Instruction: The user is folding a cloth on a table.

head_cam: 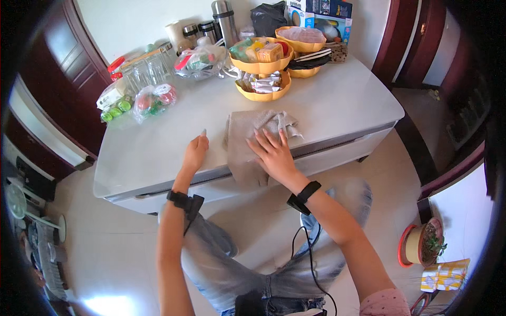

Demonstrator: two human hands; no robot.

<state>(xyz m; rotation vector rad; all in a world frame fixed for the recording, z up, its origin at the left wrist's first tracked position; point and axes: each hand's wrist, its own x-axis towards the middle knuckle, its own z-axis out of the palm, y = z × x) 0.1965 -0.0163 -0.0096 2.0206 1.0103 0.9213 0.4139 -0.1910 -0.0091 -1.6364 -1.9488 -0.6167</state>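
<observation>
My right hand point(272, 152) lies with fingers apart on a beige cloth point(247, 134), pressing it near the front edge of a white tabletop point(189, 106). Part of the cloth hangs over that edge, and its far right corner is bunched up. My left hand point(197, 149) rests to the left of the cloth, its fingers curled and its thumb pointing up, with nothing visible in it. Black bands with small devices circle both wrists.
Yellow tiered snack trays point(263, 96) stand behind the cloth. At the back left are drinking glasses point(146, 73), bagged items point(152, 102) and a steel thermos point(225, 23). Drawers run below the tabletop. A potted plant point(415, 245) is on the right, and a black cable point(311, 260) hangs over my lap.
</observation>
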